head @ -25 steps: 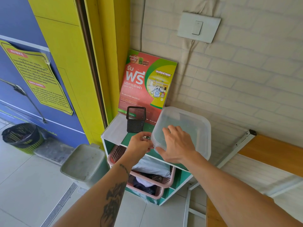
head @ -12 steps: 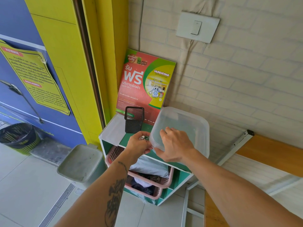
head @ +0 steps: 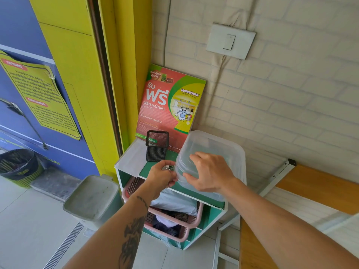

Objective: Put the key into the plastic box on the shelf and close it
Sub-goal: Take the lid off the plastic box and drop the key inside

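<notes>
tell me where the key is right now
In the head view the key is pinched in the left hand, just left of the plastic box on the shelf top, in front of the black mesh cup.

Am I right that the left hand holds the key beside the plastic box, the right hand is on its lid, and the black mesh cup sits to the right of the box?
Not quite. In the head view the black mesh cup sits to the left of the plastic box, not the right. The rest holds: the left hand holds the key beside the box, and the right hand is on its lid.
</notes>
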